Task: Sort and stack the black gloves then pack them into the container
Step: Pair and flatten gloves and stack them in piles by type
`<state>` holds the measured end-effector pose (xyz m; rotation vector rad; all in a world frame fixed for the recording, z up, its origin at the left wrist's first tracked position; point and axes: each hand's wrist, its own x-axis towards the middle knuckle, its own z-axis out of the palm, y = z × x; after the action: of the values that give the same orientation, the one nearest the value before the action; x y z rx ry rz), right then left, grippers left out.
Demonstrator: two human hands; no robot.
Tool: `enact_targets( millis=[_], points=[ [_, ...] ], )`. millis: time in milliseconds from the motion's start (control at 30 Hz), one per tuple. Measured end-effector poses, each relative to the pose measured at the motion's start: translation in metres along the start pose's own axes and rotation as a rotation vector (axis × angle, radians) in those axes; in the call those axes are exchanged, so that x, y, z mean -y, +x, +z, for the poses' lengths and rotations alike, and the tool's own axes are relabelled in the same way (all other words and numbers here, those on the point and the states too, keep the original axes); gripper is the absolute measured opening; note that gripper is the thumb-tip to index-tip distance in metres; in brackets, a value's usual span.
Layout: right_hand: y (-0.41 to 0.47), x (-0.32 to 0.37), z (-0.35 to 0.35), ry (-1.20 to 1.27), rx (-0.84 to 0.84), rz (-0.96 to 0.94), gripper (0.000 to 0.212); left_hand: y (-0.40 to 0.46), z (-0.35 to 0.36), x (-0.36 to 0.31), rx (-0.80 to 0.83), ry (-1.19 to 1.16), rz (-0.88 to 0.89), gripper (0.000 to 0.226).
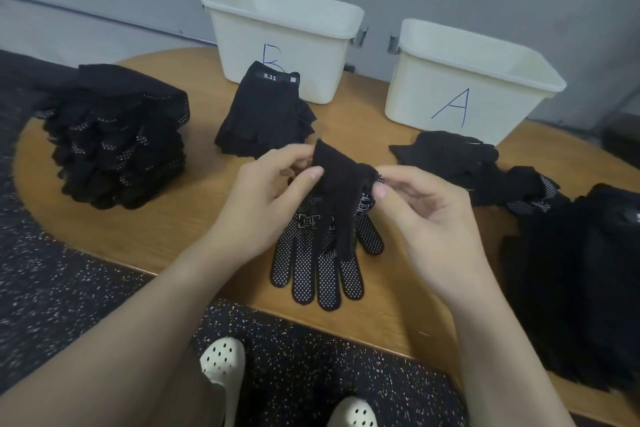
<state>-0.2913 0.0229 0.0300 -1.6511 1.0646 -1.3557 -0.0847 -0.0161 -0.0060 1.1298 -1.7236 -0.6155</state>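
Both my hands pinch the plain black glove (337, 198) by its cuff, left hand (273, 191) and right hand (426, 215) level; its fingers hang toward me over the dotted glove (311, 274).

On the table (145, 246), bin B (280, 42) stands at the back, bin A (471, 87) to its right. A small glove stack (266, 118) sits just before bin B, touching its front. A tall stack (117, 135) lies far left. A loose heap (485, 166) lies before bin A, with another pile (581, 281) at the right edge. In the middle I hold a glove (341, 191) between my left hand (273, 191) and right hand (426, 208), above a flat glove (318, 267).
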Motion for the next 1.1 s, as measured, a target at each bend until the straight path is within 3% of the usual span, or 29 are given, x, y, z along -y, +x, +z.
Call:
enact_targets(
  millis=[233, 400, 467, 567, 733, 867, 933, 1033, 1100],
  points=[
    [-0.012, 0.004, -0.009, -0.024, 0.196, 0.066, 0.022, -0.009, -0.013, -0.024, -0.146, -0.015, 0.205, 0.015],
    [-0.003, 0.008, 0.000, 0.075, 0.079, 0.132, 0.025, -0.013, -0.033, -0.047, -0.225, -0.122, 0.264, 0.022],
    [0.001, 0.011, 0.008, 0.094, 0.111, 0.122, 0.032, -0.015, -0.036, -0.049, -0.199, -0.170, 0.259, 0.022],
    [0.004, 0.016, 0.019, 0.116, 0.199, 0.145, 0.038, -0.017, -0.039, -0.053, -0.144, -0.273, 0.229, 0.021],
    [0.012, 0.023, 0.030, 0.134, 0.210, 0.172, 0.052, -0.022, -0.050, -0.063, -0.047, -0.471, 0.171, 0.022],
    [0.013, 0.037, 0.031, 0.204, 0.280, 0.206, 0.022, -0.027, -0.058, -0.066, 0.054, -0.492, 0.136, 0.025],
    [0.010, 0.045, 0.031, 0.267, 0.312, 0.217, 0.016, -0.029, -0.062, -0.069, 0.047, -0.496, 0.096, 0.024],
    [0.004, 0.053, 0.032, 0.317, 0.252, 0.233, 0.018, -0.032, -0.065, -0.065, 0.028, -0.533, -0.043, 0.025],
    [0.000, 0.053, 0.033, 0.303, 0.206, 0.238, 0.030, -0.033, -0.063, -0.061, 0.126, -0.654, -0.244, 0.049]
  ],
)
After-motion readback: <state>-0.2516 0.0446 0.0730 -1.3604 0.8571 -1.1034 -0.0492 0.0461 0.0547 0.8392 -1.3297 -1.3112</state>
